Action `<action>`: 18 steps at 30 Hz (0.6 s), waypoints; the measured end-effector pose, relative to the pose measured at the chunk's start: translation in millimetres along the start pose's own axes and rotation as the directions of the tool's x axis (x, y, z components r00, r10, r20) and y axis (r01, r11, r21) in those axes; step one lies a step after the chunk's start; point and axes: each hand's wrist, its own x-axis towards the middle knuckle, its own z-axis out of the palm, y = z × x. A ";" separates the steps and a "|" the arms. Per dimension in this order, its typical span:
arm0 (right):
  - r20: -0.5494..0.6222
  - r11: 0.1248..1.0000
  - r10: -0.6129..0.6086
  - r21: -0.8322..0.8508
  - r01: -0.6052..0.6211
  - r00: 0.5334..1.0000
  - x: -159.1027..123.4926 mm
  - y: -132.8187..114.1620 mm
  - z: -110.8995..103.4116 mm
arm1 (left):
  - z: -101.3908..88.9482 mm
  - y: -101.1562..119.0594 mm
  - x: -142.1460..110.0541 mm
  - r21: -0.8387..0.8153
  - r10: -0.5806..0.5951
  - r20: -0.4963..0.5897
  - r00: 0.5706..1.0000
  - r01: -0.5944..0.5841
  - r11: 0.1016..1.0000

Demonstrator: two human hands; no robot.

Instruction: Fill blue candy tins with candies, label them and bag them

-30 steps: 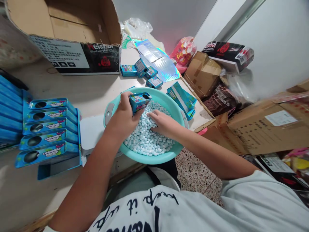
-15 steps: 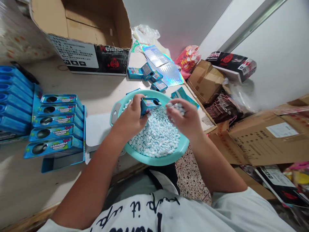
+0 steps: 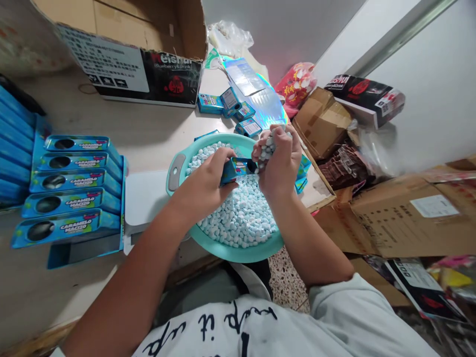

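My left hand [image 3: 208, 186] is closed around a small blue candy box [image 3: 238, 167], its round dark hole facing right. Cupped in my right hand [image 3: 280, 161] is a heap of pale blue and white candies [image 3: 268, 148], held right beside that hole. Both hands are over a turquoise basin [image 3: 238, 254] filled with loose candies [image 3: 238, 218] of the same kind. A grey-lined handle shows at the basin's left side.
On the left, several blue candy boxes [image 3: 63, 203] stand in a display tray beside a white flat device [image 3: 145, 198]. Several loose boxes [image 3: 210, 103] lie behind the basin, near shiny holographic sheets [image 3: 256, 91]. A large open carton [image 3: 171, 82] stands at back left; cardboard boxes [image 3: 401, 213] fill the right.
My right hand has come left and up with its candies, turning so they sit against the box's hole. The box has shifted slightly right and down in my left hand.
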 end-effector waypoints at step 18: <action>0.048 0.984 0.144 0.096 -0.148 0.988 -3.5 -0.7 -4.4 | -0.2 0.5 0.2 -0.007 0.003 0.051 0.999 -0.003 1.000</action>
